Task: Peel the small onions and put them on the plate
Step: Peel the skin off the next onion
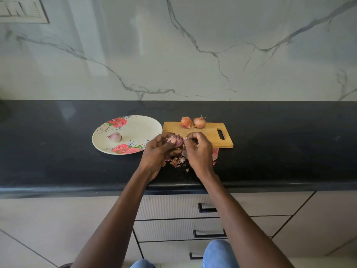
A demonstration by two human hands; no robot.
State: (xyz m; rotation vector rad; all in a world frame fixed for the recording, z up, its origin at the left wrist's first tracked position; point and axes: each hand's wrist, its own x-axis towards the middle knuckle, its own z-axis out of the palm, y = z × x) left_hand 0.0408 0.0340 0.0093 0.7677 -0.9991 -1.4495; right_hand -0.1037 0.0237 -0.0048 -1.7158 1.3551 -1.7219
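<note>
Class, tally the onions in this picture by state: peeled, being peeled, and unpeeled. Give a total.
Peeled, on the plate: 1
Being peeled, in the hands: 1
Unpeeled, on the board: 2
Total: 4 onions

counter: black, shiny stone
board: plain wood
wall: shiny marble
peels: dry, papery
</note>
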